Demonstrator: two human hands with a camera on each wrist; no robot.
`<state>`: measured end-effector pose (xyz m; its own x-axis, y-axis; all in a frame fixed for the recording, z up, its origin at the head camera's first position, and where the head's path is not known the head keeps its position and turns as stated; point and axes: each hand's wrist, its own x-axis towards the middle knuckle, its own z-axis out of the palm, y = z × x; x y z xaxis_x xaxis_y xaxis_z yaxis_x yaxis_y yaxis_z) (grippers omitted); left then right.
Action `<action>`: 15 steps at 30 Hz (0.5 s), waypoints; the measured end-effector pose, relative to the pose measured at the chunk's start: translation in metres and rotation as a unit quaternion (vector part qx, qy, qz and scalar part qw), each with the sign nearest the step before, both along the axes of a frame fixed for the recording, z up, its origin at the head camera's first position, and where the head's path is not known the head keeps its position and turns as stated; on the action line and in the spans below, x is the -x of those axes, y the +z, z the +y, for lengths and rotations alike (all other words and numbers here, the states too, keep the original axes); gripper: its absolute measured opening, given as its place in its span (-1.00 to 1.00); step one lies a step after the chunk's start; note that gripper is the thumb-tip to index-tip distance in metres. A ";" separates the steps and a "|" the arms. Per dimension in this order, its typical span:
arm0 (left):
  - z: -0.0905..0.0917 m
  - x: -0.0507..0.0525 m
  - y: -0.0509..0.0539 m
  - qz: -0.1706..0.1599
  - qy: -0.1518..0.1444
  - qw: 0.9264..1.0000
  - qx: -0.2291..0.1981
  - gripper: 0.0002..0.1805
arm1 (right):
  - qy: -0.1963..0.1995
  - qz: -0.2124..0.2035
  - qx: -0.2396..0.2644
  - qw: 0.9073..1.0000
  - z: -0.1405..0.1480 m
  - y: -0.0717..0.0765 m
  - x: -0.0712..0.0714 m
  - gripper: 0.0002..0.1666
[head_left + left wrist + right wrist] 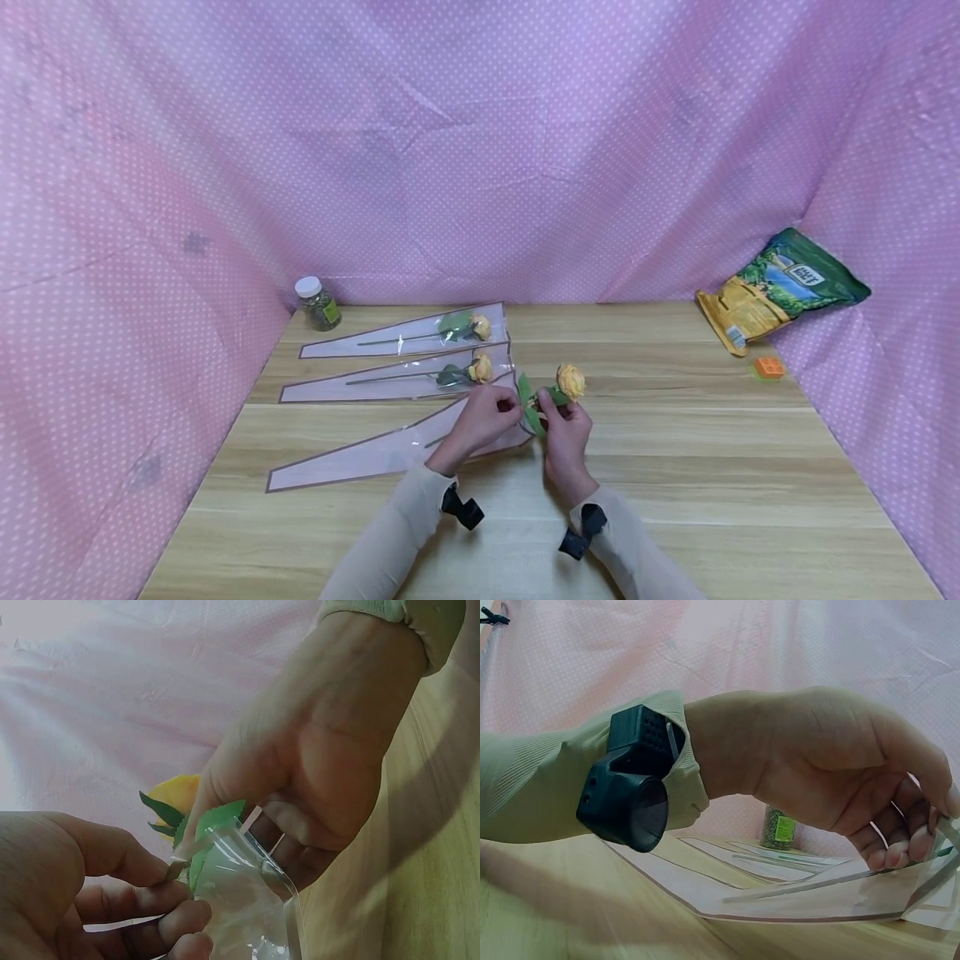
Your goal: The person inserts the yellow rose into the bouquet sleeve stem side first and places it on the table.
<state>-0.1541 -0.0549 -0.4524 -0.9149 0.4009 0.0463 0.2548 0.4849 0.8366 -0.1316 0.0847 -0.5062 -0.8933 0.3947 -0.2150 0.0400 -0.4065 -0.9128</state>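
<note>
A yellow artificial rose (571, 381) with green leaves is held by its upper stem in my right hand (567, 433), bloom pointing away from the sleeve. Its thin stem reaches into the mouth of the nearest clear flower sleeve (337, 464), which has a brown border. Thumb and fingers of my left hand (483, 417) pinch the rim of that mouth, as the left wrist view also shows at the sleeve edge (180, 866). Green leaves (214, 825) stand at the opening. The right wrist view shows my left hand (832, 761) and the stem inside the film; my right hand is outside it.
Two more sleeves (315, 392), each containing a yellow rose (481, 367), lie behind on the wooden table (675, 500). A white-lidded jar (321, 310) stands at the back left. At the right are a green and yellow bag (780, 287) and orange block (769, 367).
</note>
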 end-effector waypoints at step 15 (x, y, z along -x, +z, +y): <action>0.001 0.000 -0.005 0.002 -0.006 1.000 -0.009 -0.84 | -0.010 -0.032 -0.015 0.999 0.004 0.010 0.006 -0.89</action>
